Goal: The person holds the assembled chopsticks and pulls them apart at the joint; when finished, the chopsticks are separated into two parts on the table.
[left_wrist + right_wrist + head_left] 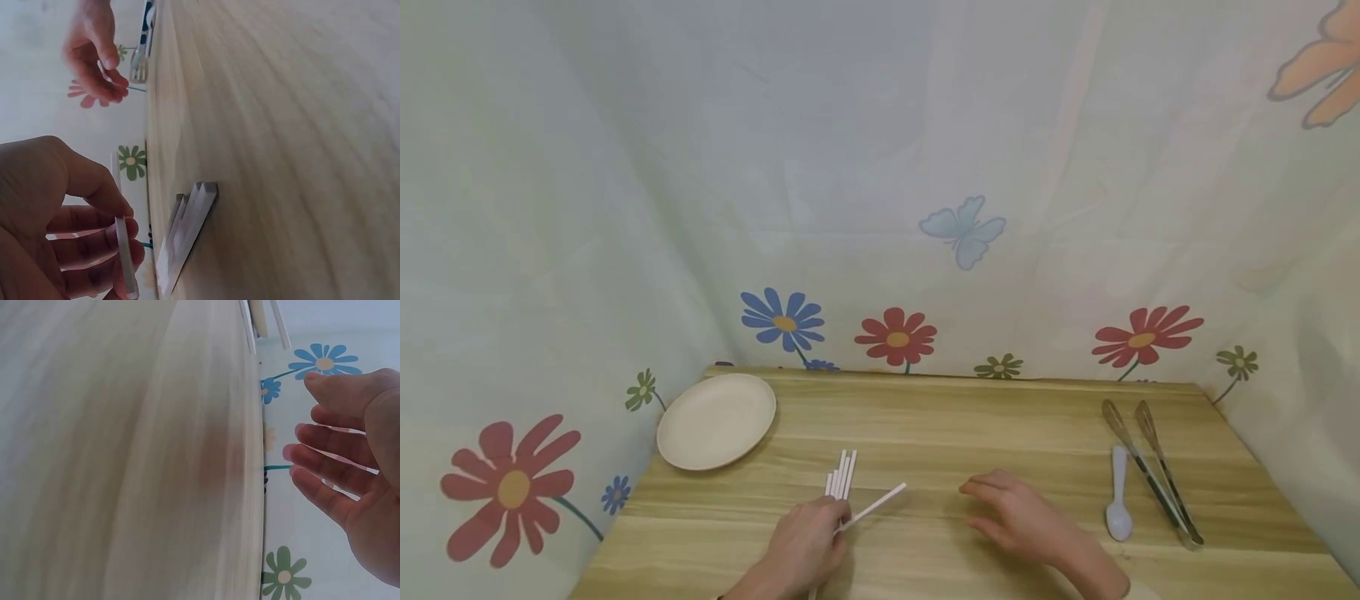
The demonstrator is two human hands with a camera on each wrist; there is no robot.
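My left hand (805, 542) pinches one slim white stick (880, 504) between thumb and fingers, slanting up to the right. In the left wrist view this held stick (127, 262) is raised off the table. Several like white sticks (847, 475) lie side by side on the wood beneath that hand. Their square-cut ends show in the left wrist view, but the hand covers part of them in the head view. To the right, my right hand (1022, 521) hovers above the table with fingers relaxed and apart, holding nothing.
A round cream plate (718, 421) sits at the table's back left corner. On the right lie a pale spoon (1118, 492) and, beside it, metal tongs (1157, 475) with dark handles. A flower-printed curtain (850, 167) hangs around the wooden table (940, 433).
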